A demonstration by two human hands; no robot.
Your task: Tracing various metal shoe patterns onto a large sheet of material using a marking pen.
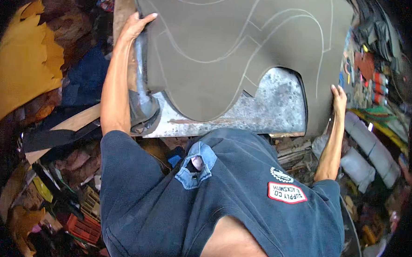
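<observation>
A wide, dark olive-grey sheet (210,40), looking like leather or thin foam, lies over a speckled grey work surface (272,106). Pale curved outlines are drawn across it, and its near edge is cut into a rounded lobe and a deep arched notch. At the upper left, my left hand (136,28) grips the sheet's left edge, thumb on top and the other fingers mostly hidden. Over on the right, my right hand (339,97) holds the opposite edge, its fingers partly out of sight. Both arms are stretched out along the sides of the sheet.
A bundle of bluish cloth (144,99) hangs at the table's left edge. Farther left is a ragged yellow hide (25,68). A red plastic crate (83,228) stands among scraps at the lower left. Grey wrapped rolls (370,142) and cluttered supplies line the right side.
</observation>
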